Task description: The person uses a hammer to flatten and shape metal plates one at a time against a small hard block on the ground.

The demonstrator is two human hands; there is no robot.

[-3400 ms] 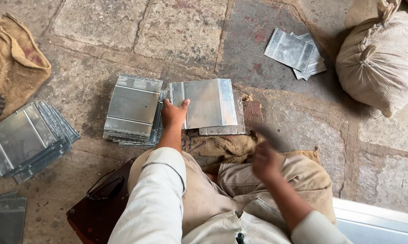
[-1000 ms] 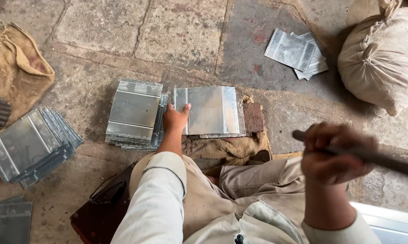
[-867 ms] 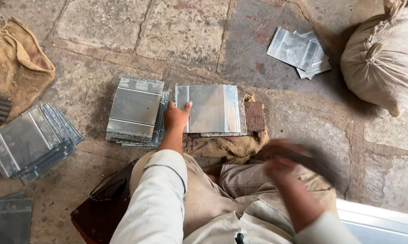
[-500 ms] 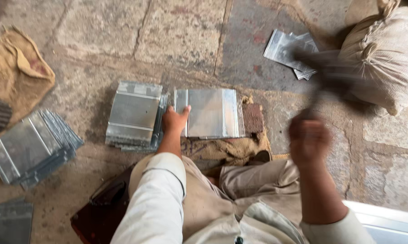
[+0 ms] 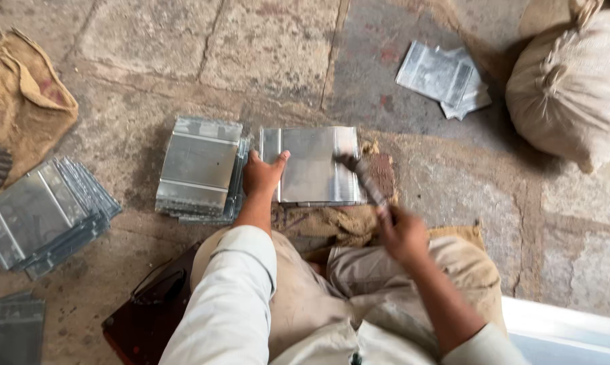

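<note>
Head view: left hand (image 5: 263, 174) lies spread, palm down, pinning the flat grey metal sheet (image 5: 312, 164); right hand (image 5: 403, 234) fists a blurred dark hammer (image 5: 362, 177), its head meeting the sheet's right edge.

Rough stone-slab floor (image 5: 271, 47) with wide mortar joints, dusty and stained under flat daylight — tied cloth sack (image 5: 575, 81) at upper right, crumpled burlap (image 5: 21, 101) at left, pale ledge (image 5: 568, 328) at lower right.
</note>
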